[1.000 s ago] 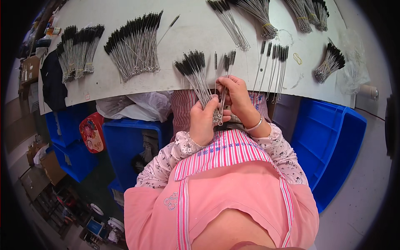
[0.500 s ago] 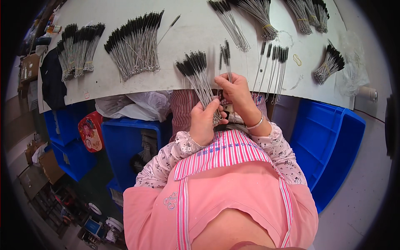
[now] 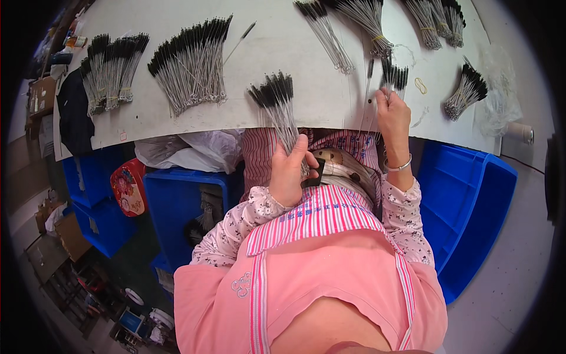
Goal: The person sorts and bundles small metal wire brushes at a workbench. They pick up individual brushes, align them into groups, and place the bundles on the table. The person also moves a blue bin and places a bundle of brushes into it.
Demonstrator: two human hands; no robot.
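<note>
A fanned bundle of wire brushes (image 3: 277, 109) is gripped by the left hand (image 3: 289, 174) at the table edge (image 3: 194, 127), while loose brushes (image 3: 394, 79) just beyond that edge are pinched by the right hand (image 3: 392, 115), seemingly to be added to the bundle.

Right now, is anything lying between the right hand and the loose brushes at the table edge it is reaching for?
Nothing visible does. The right hand is already at the few loose brushes near the white table edge, its fingers touching their wire stems. The left hand holds a separate brush bundle off to the side.
</note>
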